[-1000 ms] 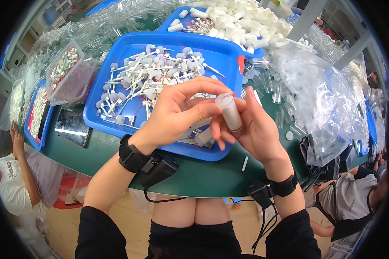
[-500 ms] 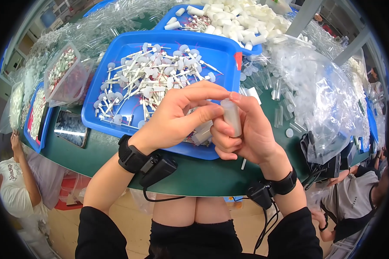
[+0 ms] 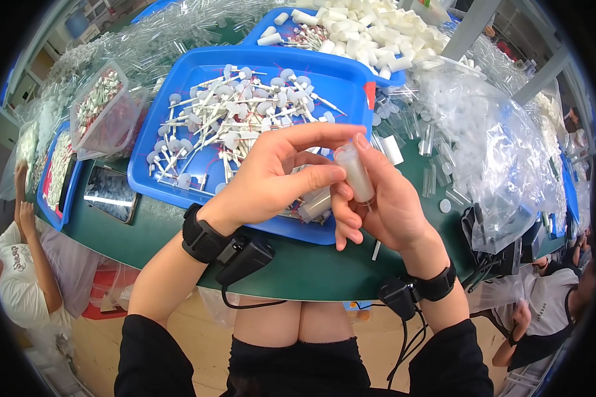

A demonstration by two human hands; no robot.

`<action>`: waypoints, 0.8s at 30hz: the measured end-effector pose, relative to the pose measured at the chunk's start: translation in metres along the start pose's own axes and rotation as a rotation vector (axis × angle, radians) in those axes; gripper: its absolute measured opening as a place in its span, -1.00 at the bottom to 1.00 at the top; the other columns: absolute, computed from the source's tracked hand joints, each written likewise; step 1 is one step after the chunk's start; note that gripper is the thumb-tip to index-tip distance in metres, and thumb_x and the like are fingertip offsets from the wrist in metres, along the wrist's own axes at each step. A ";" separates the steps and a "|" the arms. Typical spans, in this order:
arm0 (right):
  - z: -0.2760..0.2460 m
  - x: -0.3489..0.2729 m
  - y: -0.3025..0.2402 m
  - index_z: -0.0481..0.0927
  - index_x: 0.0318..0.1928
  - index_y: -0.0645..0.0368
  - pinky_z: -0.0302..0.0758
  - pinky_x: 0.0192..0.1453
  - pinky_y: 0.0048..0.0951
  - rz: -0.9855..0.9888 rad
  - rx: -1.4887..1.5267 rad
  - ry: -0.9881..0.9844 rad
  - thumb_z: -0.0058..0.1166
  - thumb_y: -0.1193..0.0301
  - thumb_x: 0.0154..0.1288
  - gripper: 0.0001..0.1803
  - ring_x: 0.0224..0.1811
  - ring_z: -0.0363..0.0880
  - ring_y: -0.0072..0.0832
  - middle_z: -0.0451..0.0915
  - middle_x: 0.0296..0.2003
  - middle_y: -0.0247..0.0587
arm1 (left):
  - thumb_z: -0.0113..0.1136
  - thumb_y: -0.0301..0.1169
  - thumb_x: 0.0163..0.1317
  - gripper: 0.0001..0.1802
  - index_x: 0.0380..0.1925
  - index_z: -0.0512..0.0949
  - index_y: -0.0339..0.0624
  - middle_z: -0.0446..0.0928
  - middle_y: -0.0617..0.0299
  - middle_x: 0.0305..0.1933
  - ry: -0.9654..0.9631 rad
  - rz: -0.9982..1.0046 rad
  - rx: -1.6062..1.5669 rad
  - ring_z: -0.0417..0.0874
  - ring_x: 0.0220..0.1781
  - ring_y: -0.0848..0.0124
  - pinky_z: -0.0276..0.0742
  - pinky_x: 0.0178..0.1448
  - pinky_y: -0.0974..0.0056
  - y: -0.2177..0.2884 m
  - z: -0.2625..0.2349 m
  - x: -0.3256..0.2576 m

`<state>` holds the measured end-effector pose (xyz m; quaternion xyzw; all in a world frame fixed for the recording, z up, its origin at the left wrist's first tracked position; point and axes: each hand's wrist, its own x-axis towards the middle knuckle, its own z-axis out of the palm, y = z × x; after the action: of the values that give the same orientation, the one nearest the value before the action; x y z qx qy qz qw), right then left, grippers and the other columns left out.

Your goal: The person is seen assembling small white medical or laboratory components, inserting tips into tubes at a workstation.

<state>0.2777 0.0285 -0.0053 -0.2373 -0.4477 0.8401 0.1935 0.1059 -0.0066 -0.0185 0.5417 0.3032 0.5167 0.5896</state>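
Note:
A translucent white plastic tube (image 3: 355, 175) with a rounded cap-like upper end is held between my hands over the near right edge of the blue tray (image 3: 255, 225). My left hand (image 3: 271, 177) pinches it near the top, the thumb on its side and the index finger arched over the top. My right hand (image 3: 394, 206) has its thumb against the upper end and its fingers loosely curled beside the lower part. Beneath my hands, a similar tube (image 3: 316, 205) lies in the tray. Many white sticks with pale discs and thin red wires (image 3: 245, 109) fill the tray.
White foam-like cylinders (image 3: 371, 33) heap behind the tray. Clear tubes (image 3: 132, 40) pile at the far left, near a plastic bin (image 3: 106, 109) of small parts. A phone (image 3: 110, 193) lies left; a clear bag (image 3: 490, 152) stands right. Co-workers sit at both sides.
The fingers of my right hand have loosened from around the tube, baring more of its lower end. The tube leans slightly more. My left hand keeps nearly the same pose.

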 end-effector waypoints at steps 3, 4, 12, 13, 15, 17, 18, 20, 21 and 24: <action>-0.005 0.000 0.003 0.41 -0.42 0.22 0.44 -0.61 -0.46 -0.039 -0.020 0.025 -0.25 -0.04 0.34 -0.47 -0.64 0.35 -0.58 0.32 -0.68 -0.35 | 0.14 -0.59 0.10 -0.63 -0.02 0.47 -0.32 0.46 0.08 -0.03 0.056 0.166 0.059 0.52 -0.07 0.42 0.45 0.07 0.27 -0.001 0.002 0.005; -0.003 0.000 0.003 0.41 -0.42 0.22 0.44 -0.61 -0.46 -0.039 -0.019 0.026 -0.25 -0.04 0.34 -0.47 -0.64 0.35 -0.58 0.32 -0.68 -0.35 | 0.16 -0.62 0.06 -0.61 -0.03 0.48 -0.32 0.47 0.08 -0.03 0.011 0.207 0.214 0.50 -0.02 0.39 0.45 0.08 0.26 -0.002 -0.002 0.004; 0.000 -0.004 0.005 0.41 -0.06 0.25 0.29 -0.45 -0.58 -0.587 -0.728 0.455 -0.14 0.23 0.37 -0.66 -0.54 0.38 -0.62 0.42 -0.57 -0.31 | 0.22 -0.61 0.02 -0.66 -0.14 0.54 -0.22 0.53 0.21 -0.17 0.104 0.465 0.597 0.54 -0.07 0.40 0.49 -0.02 0.35 -0.004 -0.003 0.006; -0.001 -0.004 0.000 0.38 -0.04 0.26 0.32 -0.42 -0.58 -0.646 -0.646 0.465 -0.14 0.32 0.36 -0.71 -0.52 0.40 -0.62 0.47 -0.49 -0.26 | 0.21 -0.64 0.02 -0.67 -0.14 0.54 -0.24 0.52 0.19 -0.15 0.172 0.430 0.469 0.54 -0.06 0.40 0.50 -0.01 0.35 -0.005 -0.002 0.007; -0.003 -0.002 -0.003 0.37 -0.05 0.28 0.36 -0.37 -0.59 -0.785 -0.435 0.523 -0.12 0.39 0.33 -0.74 -0.50 0.42 -0.62 0.51 -0.40 -0.19 | 0.20 -0.66 0.03 -0.68 -0.15 0.53 -0.27 0.52 0.17 -0.13 0.238 0.398 0.340 0.54 -0.06 0.40 0.52 -0.01 0.34 -0.007 -0.002 0.008; -0.011 -0.003 -0.006 0.39 -0.08 0.32 0.40 -0.29 -0.60 -0.832 -0.408 0.491 -0.07 0.48 0.29 -0.78 -0.43 0.49 -0.59 0.52 -0.36 -0.17 | 0.18 -0.68 0.05 -0.69 -0.15 0.52 -0.32 0.50 0.13 -0.09 0.300 0.391 0.269 0.54 -0.03 0.40 0.53 0.04 0.33 -0.008 -0.004 0.010; -0.013 -0.001 -0.005 0.42 -0.13 0.34 0.41 -0.28 -0.62 -0.822 -0.445 0.486 -0.03 0.51 0.26 -0.80 -0.39 0.52 -0.58 0.53 -0.36 -0.19 | 0.19 -0.68 0.05 -0.67 -0.12 0.51 -0.34 0.49 0.10 -0.08 0.308 0.374 0.269 0.54 -0.03 0.39 0.53 0.05 0.33 -0.008 -0.006 0.009; -0.012 -0.001 -0.005 0.50 -0.23 0.37 0.43 -0.26 -0.65 -0.737 -0.479 0.488 0.06 0.57 0.20 -0.86 -0.29 0.58 -0.56 0.55 -0.37 -0.25 | 0.18 -0.68 0.05 -0.66 -0.11 0.51 -0.34 0.49 0.10 -0.08 0.315 0.368 0.292 0.54 -0.04 0.40 0.52 0.04 0.35 -0.007 -0.007 0.007; -0.012 -0.001 -0.005 0.50 -0.23 0.37 0.43 -0.26 -0.65 -0.738 -0.479 0.490 0.06 0.57 0.20 -0.86 -0.29 0.58 -0.56 0.55 -0.37 -0.25 | 0.18 -0.68 0.06 -0.66 -0.09 0.51 -0.34 0.50 0.10 -0.08 0.324 0.361 0.313 0.55 -0.05 0.41 0.52 0.03 0.37 -0.006 -0.007 0.006; -0.013 0.002 -0.006 0.53 -0.18 0.34 0.40 -0.30 -0.69 -0.672 -0.430 0.476 0.07 0.55 0.21 -0.83 -0.35 0.54 -0.62 0.56 -0.39 -0.30 | 0.16 -0.68 0.08 -0.66 -0.08 0.51 -0.35 0.50 0.11 -0.06 0.346 0.354 0.324 0.55 -0.08 0.43 0.50 0.02 0.40 -0.005 -0.009 0.005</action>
<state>0.2842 0.0410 -0.0068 -0.2999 -0.6069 0.5413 0.4987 0.1000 0.0013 -0.0241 0.5771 0.3785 0.6410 0.3358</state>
